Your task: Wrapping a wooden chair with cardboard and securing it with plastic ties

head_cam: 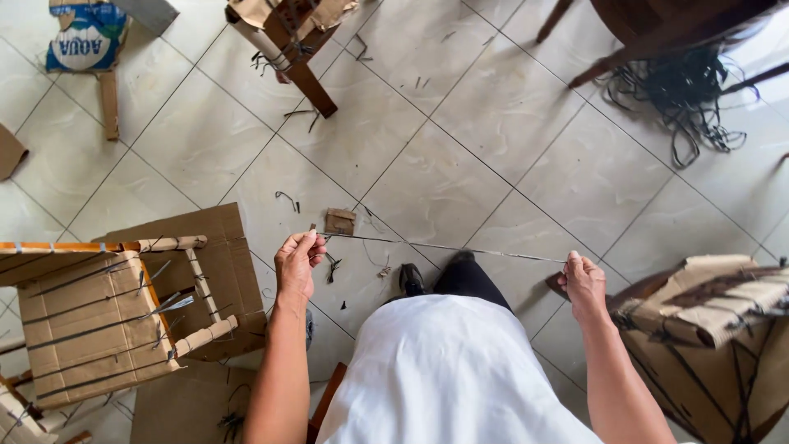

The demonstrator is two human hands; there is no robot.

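Thin, stiff grey strip (444,247) stretched taut between two hands, held above the pale tiled floor (509,107) in front of the white-shirted torso. Left hand (296,263) closed in a pinch grip on the strip's near-left end, thumb and fingers bunched, a short tail poking out past the knuckles. Right hand (585,284) closed in a fist on the opposite end. Long axis running nearly level across the view, dipping slightly from left to right, so the strip lies straight out sideways from each grip toward the other. Neither hand nearer than the other: both on it, one at each end.

Just left of the left hand, a cardboard-wrapped wooden frame (107,321) banded with dark straps. Near the right hand, though not touching, a cardboard-wrapped piece of brown furniture (707,329) tied with dark cord. Small brown cardboard scrap (339,221) on the tiles just above the strip's left end. Loose tangle of black strapping (686,103) well apart, near the top right, under dark wooden legs.
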